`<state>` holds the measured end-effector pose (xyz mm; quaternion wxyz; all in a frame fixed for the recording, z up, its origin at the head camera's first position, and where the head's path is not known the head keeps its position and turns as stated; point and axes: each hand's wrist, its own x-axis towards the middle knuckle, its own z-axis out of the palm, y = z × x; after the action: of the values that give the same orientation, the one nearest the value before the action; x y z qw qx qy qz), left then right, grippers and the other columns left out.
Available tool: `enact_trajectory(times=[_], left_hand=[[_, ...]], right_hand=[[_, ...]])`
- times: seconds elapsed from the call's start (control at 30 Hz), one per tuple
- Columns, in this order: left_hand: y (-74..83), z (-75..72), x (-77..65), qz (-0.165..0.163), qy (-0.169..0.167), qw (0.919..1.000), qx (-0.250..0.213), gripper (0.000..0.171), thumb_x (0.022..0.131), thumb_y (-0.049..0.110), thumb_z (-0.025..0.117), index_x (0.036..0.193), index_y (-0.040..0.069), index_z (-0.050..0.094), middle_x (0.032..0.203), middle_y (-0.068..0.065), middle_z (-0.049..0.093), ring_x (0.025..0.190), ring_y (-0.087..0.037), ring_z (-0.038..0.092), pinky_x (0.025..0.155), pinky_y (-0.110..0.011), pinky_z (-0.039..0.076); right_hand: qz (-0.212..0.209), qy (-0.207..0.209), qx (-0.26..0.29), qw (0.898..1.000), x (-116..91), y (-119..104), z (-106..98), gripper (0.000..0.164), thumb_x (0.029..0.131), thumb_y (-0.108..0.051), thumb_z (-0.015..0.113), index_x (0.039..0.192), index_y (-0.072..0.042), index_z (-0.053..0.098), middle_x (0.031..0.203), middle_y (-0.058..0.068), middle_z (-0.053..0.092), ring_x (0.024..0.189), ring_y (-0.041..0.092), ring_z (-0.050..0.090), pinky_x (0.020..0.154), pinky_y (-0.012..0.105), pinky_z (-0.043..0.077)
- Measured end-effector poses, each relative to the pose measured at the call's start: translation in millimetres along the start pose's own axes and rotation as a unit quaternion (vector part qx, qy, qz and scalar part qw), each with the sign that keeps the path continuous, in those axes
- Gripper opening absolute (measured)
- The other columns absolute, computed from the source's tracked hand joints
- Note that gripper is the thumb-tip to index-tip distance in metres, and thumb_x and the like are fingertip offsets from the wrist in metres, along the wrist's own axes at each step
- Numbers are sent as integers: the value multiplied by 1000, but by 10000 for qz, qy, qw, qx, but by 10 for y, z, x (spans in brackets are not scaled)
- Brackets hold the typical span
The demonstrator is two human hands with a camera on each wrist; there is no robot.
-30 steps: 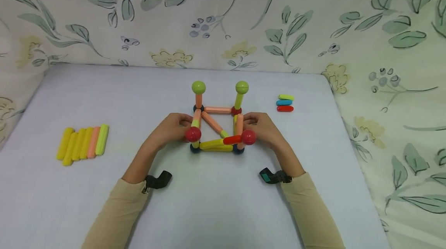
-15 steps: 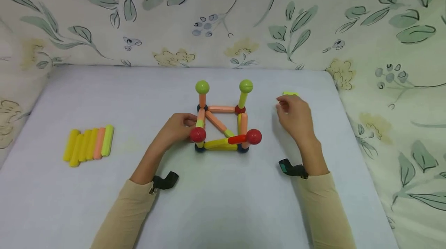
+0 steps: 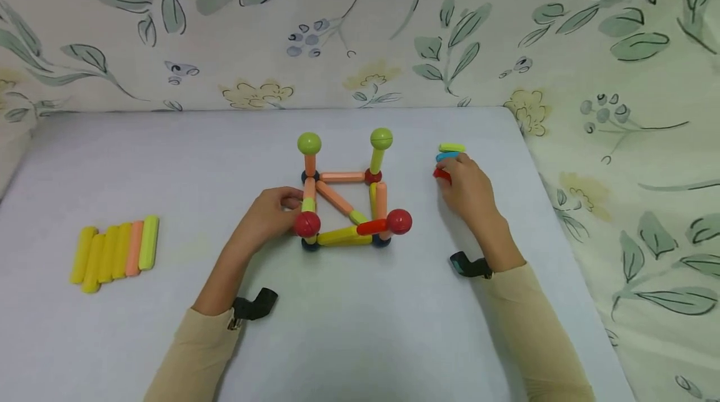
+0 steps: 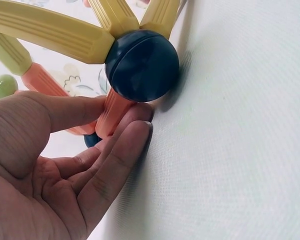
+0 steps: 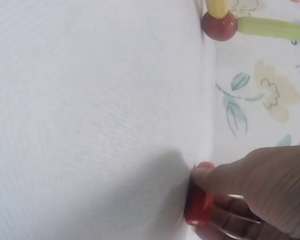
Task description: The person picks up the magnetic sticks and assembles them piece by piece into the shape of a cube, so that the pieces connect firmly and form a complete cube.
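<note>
A frame of magnetic rods and balls stands on the table, its back orange rod [image 3: 343, 177] running between a dark ball and a red ball. Green balls [image 3: 309, 143] top the two far uprights; red balls [image 3: 400, 222] sit at the raised near corners. My left hand [image 3: 270, 213] is at the frame's left side. In the left wrist view its thumb and fingers pinch an orange rod [image 4: 110, 116] beside a dark blue ball [image 4: 142, 65]. My right hand [image 3: 471, 189], to the right of the frame, pinches a short red rod [image 5: 200, 204] between thumb and fingers, at the tabletop.
Beyond the right hand lie a short blue rod [image 3: 448, 156] and a short lime rod [image 3: 452, 147]. At the left several yellow rods [image 3: 108, 253], an orange rod [image 3: 134, 248] and a lime rod [image 3: 149, 242] lie side by side. Floral cloth [image 3: 253, 45] hangs behind the white table [image 3: 360, 327].
My right hand has left the frame's right side, moved right to the short rods, and taken hold of the red one. The left hand has stayed at the frame. The head view has shifted slightly.
</note>
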<state>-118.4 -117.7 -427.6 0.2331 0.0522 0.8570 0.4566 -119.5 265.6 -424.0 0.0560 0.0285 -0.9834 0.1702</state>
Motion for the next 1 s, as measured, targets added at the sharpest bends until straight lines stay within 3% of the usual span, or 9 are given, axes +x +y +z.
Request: enact_trajectory(times=[0.13,0.23,0.3,0.4,0.47,0.53,0.6,0.83,1.0], left_hand=[[-12,-31,-15,25,29,10000,2,48,96,17,67,138,-5,62,119,-22,71,99,-29,62,75,-30,51],[-11,-47,-23,-21,13,10000,-14,46,98,17,65,139,-5,62,120,-22,71,100,-30,62,76,-30,51],[-5,-59,-33,-66,14,10000,-15,45,99,17,65,139,-4,62,121,-22,70,102,-30,62,77,-31,51],[5,-78,-49,-105,-1,9999,-45,45,101,19,65,139,-3,62,122,-21,70,104,-30,62,78,-31,51],[8,-90,-58,-111,-12,9999,-89,45,100,19,65,140,-3,61,123,-21,70,105,-30,62,78,-31,51],[6,-97,-57,-70,0,9999,-127,45,100,19,65,140,-3,61,122,-21,70,104,-30,62,78,-31,51],[1,-97,-55,-32,35,9998,-167,46,99,18,65,140,-4,61,122,-21,71,103,-30,62,78,-31,51],[-14,-46,-37,-25,-97,9996,-249,48,95,14,67,139,-4,62,120,-21,71,101,-28,63,76,-30,51],[-13,-13,-20,-34,-39,9999,-146,45,98,17,66,139,-2,63,121,-20,71,103,-29,62,77,-30,51]], right_hand=[[-102,-363,778,9963,27,-96,-10,30,97,-5,75,125,4,71,120,23,72,106,38,69,89,53,60],[-299,-307,1711,9843,16,-253,-59,36,99,-12,75,133,0,69,122,16,73,108,31,70,91,46,62],[-396,-181,2501,9673,5,-390,-110,37,101,-15,74,135,-3,67,121,12,73,108,25,70,89,39,63],[-411,54,3660,9297,-18,-586,-178,36,102,-15,73,135,-4,63,118,9,70,106,21,69,88,28,62],[-390,167,4182,9073,-34,-694,-195,35,102,-14,72,134,-3,62,116,10,69,103,20,69,87,24,61],[-386,260,4457,8940,-43,-771,-183,35,101,-12,72,133,-1,62,115,12,69,102,20,70,87,24,61],[-382,302,4483,8925,-45,-827,-151,35,100,-13,75,131,-1,65,114,12,71,100,18,71,87,24,61],[-140,329,4241,9049,-104,-866,-21,33,96,-15,80,125,-1,71,111,11,75,97,14,73,83,21,61],[-198,314,4302,9020,-121,-857,19,35,97,-16,80,126,-1,70,113,12,74,98,16,73,84,22,61]])
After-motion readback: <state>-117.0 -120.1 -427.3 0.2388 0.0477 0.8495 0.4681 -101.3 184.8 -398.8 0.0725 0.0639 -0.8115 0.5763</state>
